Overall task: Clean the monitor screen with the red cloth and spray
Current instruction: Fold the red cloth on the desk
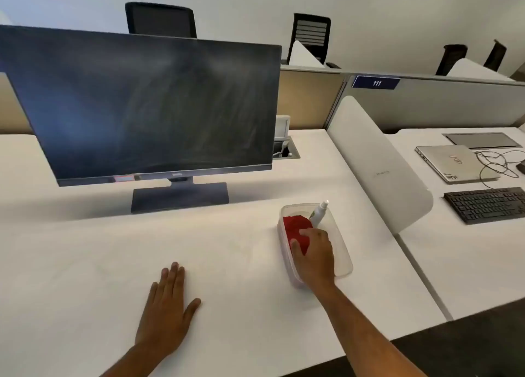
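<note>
A white desk (pixel 241 248) is carrying everything; a dark monitor (pixel 142 106) is standing on its base up and left of the grip; a clear plastic container (pixel 342 258) is sitting around the grip; the left hand (pixel 167 308) is resting flat, well to the grip's left; a closed laptop (pixel 454 163) and black keyboard (pixel 488 204) are lying far right, beyond a white divider (pixel 377 163).

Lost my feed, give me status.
Left hand flat on desk. Right hand grasping red cloth in clear tub. Spray bottle untouched. Monitor smeared, path clear.
</note>
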Available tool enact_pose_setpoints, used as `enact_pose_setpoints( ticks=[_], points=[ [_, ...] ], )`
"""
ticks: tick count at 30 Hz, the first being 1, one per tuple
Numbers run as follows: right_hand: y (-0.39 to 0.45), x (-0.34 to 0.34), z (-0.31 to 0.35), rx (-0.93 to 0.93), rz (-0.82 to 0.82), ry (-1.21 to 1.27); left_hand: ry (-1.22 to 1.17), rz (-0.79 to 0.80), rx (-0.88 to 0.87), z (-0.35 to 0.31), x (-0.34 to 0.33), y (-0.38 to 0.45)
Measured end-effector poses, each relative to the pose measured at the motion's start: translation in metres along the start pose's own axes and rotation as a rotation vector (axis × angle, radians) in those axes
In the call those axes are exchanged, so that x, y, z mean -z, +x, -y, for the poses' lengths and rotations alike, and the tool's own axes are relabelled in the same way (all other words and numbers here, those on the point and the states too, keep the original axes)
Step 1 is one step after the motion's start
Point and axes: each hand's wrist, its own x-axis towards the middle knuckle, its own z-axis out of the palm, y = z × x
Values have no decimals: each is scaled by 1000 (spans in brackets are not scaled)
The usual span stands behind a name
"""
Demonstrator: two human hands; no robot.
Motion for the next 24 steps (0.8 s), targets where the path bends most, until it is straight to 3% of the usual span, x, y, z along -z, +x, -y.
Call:
enact_pose_setpoints(
  ticks=[6,11,17,24],
  points=[
    [43,5,-27,-180,265,-139,52,-101,37,-9,-13,-1],
    [59,2,-43,-204,385,-190,73,-145,35,-10,-16,-7],
    [70,2,-52,-192,364,-99,79,-149,38,-11,-18,-7],
    [69,21,-43,-158,288,255,48,-154,89,-13,-24,-7]
  ],
)
